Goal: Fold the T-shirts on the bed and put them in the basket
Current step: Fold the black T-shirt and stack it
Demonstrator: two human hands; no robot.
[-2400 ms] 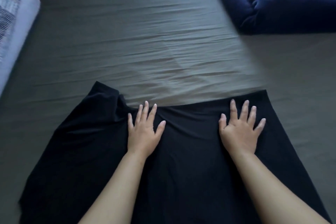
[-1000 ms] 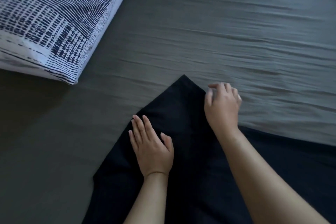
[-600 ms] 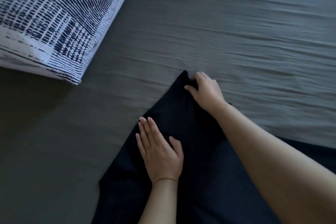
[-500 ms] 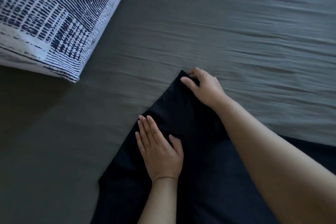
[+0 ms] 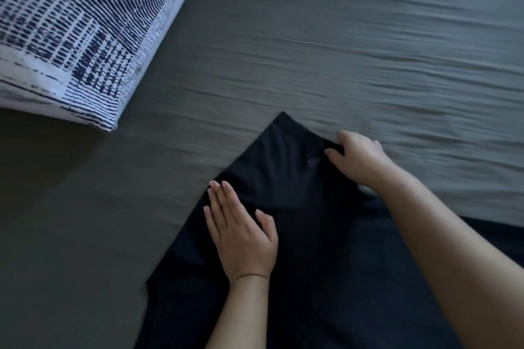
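The black T-shirt lies spread on the bed, on its grey sheet. The left hand presses flat on the cloth with straight fingers. The right hand pinches the upper edge of the shirt. A patterned pillow lies at the far left.

Head view, single camera: worn on the person's head, facing forward and steeply down onto the bed. Wide angle, close range; both forearms enter from the bottom edge. Frame reaches a pillow at upper left. No second view, so no shared area.
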